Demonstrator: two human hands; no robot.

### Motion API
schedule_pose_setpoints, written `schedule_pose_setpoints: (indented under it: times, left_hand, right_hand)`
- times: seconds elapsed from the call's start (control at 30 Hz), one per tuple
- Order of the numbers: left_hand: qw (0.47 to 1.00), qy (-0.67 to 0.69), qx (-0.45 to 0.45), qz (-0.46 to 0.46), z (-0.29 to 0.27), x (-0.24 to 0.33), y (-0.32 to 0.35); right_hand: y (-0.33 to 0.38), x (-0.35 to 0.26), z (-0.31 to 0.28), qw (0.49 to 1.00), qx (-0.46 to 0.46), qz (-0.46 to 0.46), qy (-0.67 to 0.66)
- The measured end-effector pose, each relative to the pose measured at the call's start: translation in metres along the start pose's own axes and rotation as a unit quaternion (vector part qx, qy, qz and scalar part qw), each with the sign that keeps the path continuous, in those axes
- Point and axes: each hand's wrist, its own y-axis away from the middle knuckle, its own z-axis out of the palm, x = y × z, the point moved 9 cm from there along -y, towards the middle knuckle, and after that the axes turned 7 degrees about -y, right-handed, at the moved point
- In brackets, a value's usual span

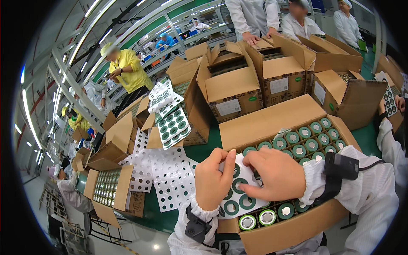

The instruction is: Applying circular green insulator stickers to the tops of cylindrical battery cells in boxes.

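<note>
My left hand [214, 178] pinches the upper edge of a white sheet of dark green ring stickers [244, 211], tilted over an open carton. My right hand [276, 172] is curled over the same sheet, its thumb against one of the rings; some fingertips are hidden. Beneath both hands stands the open carton [293, 233], its cylindrical battery cells upright in cardboard dividers. Many cells carry a green ring on top, such as the ringed cell [286, 211]. In the near row, a bare-topped cell [267, 217] shows a plain metal end with a bright green rim.
Used sticker sheets [172, 182] with punched holes lie on the green table [197, 152] to the left. Ring sheets [173, 127] are heaped on another carton. More open cartons [233, 91] line the far side. Co-workers stand behind them, and another person's hand [399, 104] is at the right.
</note>
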Motion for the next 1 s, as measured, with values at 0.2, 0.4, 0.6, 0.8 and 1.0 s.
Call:
schedule_pose_setpoints:
  times: [0.2, 0.4, 0.6, 0.8, 1.0]
  left_hand:
    - [0.999, 0.037, 0.012, 0.015, -0.014, 0.005, 0.004]
    - [1.0, 0.011, 0.006, 0.002, -0.017, -0.007, 0.001]
    - [1.0, 0.002, 0.014, -0.005, -0.021, -0.01, -0.002]
    - [1.0, 0.0, -0.026, 0.006, -0.017, -0.011, -0.003]
    - [0.999, -0.046, -0.009, -0.006, -0.031, -0.015, -0.004]
  right_hand:
    - [0.002, -0.002, -0.009, 0.999, 0.049, -0.001, -0.017]
    - [0.0, 0.018, -0.009, 0.997, 0.025, 0.077, -0.012]
    - [-0.005, 0.014, -0.012, 0.998, 0.017, 0.047, -0.049]
    - [-0.007, 0.013, -0.02, 0.996, 0.037, 0.036, -0.077]
    - [-0.007, 0.022, -0.019, 0.981, 0.03, 0.077, -0.175]
